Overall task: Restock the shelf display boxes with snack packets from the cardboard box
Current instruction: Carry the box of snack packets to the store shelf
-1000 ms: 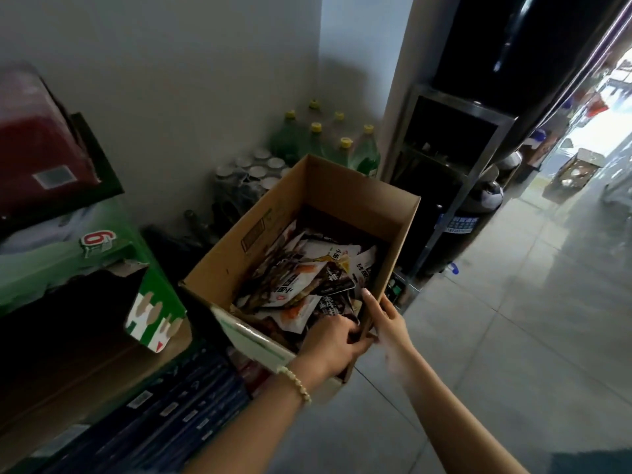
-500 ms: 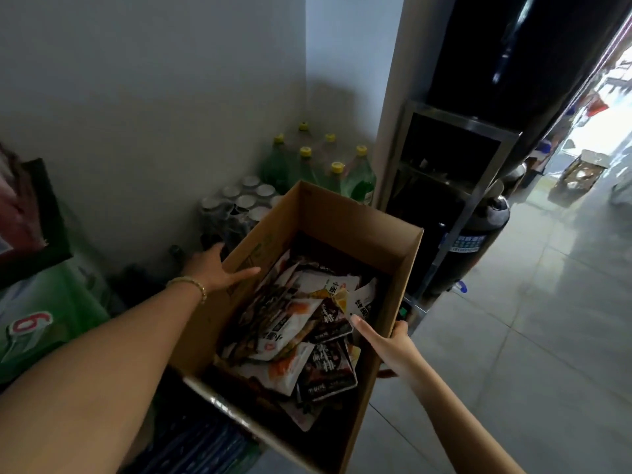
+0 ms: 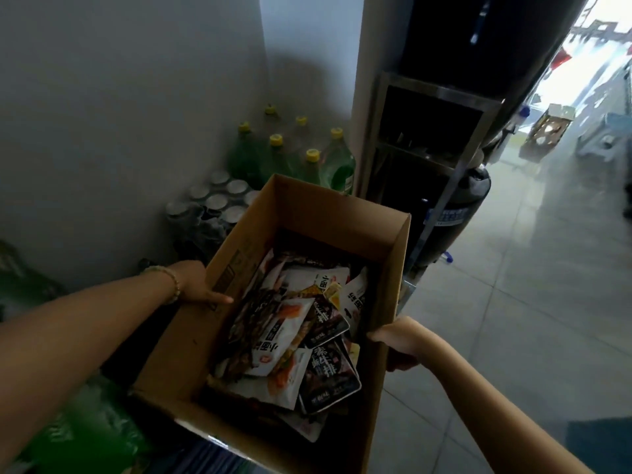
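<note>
an open brown cardboard box (image 3: pixel 325 206) is held between both hands over the edge of a grey tiled floor (image 3: pixel 513 302). the left hand (image 3: pixel 196 282) grips the box's left wall about halfway along: its thumb lies over the rim against the inner face, and the rest of its fingers are hidden on the outer side. a pale beaded bracelet (image 3: pixel 172 285) sits on that wrist. the right hand (image 3: pixel 396 340) pinches the right wall near the middle, with a fingertip at the rim and the other fingers curled on the outside in shadow.

a loose heap of flat snack packets (image 3: pixel 290 323), white, orange and black with printed characters, lies in the bottom of the box, between the two hands and below both; neither hand touches them.

beyond the box, green plastic bottles with yellow caps (image 3: pixel 335 162) and a cluster of silver-topped cans (image 3: pixel 219 200) stand against the white wall. to their right is a metal-framed rack (image 3: pixel 444 97) with a dark cylindrical tank (image 3: pixel 458 206) beside it. blurred green packaging (image 3: pixel 85 432) fills the lower left.
</note>
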### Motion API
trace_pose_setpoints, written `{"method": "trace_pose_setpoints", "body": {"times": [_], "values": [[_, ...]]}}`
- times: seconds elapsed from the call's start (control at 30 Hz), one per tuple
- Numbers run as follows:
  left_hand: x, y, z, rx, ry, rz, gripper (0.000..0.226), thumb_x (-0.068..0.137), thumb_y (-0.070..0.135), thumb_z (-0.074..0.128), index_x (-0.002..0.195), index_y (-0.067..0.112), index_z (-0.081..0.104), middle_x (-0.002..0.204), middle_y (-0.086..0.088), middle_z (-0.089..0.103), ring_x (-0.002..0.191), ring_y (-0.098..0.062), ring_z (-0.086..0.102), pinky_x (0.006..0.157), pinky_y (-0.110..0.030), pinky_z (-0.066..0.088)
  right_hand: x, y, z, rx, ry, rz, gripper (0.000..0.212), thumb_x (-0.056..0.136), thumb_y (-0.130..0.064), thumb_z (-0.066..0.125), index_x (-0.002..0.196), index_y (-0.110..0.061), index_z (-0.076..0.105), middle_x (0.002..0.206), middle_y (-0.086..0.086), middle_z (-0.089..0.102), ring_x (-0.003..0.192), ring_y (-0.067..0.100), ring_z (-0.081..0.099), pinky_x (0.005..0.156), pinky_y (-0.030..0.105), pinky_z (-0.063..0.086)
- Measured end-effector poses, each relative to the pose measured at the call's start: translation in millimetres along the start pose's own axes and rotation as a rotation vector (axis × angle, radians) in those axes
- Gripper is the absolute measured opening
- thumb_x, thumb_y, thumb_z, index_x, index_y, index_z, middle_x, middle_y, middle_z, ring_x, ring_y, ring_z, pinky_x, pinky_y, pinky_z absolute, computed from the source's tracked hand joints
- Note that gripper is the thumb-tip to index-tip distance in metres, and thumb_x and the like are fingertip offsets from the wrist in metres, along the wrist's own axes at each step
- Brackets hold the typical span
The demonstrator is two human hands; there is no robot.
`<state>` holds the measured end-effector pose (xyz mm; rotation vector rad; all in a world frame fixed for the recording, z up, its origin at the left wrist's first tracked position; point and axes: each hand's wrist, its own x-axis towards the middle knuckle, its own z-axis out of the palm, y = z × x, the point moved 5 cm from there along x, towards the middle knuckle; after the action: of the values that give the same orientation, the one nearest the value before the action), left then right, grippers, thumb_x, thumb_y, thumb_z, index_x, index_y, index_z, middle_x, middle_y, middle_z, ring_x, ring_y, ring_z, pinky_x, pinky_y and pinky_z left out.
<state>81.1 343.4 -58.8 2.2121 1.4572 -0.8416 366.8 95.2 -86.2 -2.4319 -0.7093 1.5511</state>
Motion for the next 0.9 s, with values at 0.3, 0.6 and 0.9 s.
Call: {"method": "trace_pose_setpoints", "body": {"times": [0.3, 0.6, 0.9], "values": [[-29.9, 32.0, -12.4, 0.009, 0.197, 0.082, 0.043, 0.080, 0.048, 0.070, 0.056, 0.018, 0.051, 0.064, 0.001, 0.054, 0.056, -0.012, 0.051, 0.048, -0.026, 0.035, -20.9, 25.2, -36.9, 0.055, 0.155, 0.021, 0.013, 0.090, -0.012, 0.056, 0.082, -0.002, 0.057, 0.061, 0.007, 0.055, 0.046, 0.014, 0.047, 0.041, 0.022, 0.037], [-90.0, 191.5, -42.9, -0.062, 0.221, 0.309, 0.042, 0.084, 0.040, 0.068, 0.056, 0.013, 0.051, 0.055, -0.001, 0.050, 0.051, -0.016, 0.050, 0.047, -0.026, 0.034, -129.6, 140.7, -149.8, 0.208, 0.347, 0.098, 0.019, 0.091, -0.011, 0.061, 0.076, 0.000, 0.056, 0.055, 0.009, 0.048, 0.042, 0.015, 0.039, 0.038, 0.023, 0.030], [-56.7, 426.9, -31.8, 0.002, 0.327, 0.564, 0.022, 0.087, 0.041, 0.062, 0.078, 0.022, 0.070, 0.074, 0.005, 0.061, 0.067, -0.014, 0.057, 0.050, -0.025, 0.036, -104.6, 317.2, -231.5, 0.406, 0.551, 0.212, 0.022, 0.089, -0.022, 0.064, 0.077, -0.003, 0.063, 0.061, 0.008, 0.059, 0.051, 0.018, 0.054, 0.048, 0.025, 0.038]]}}
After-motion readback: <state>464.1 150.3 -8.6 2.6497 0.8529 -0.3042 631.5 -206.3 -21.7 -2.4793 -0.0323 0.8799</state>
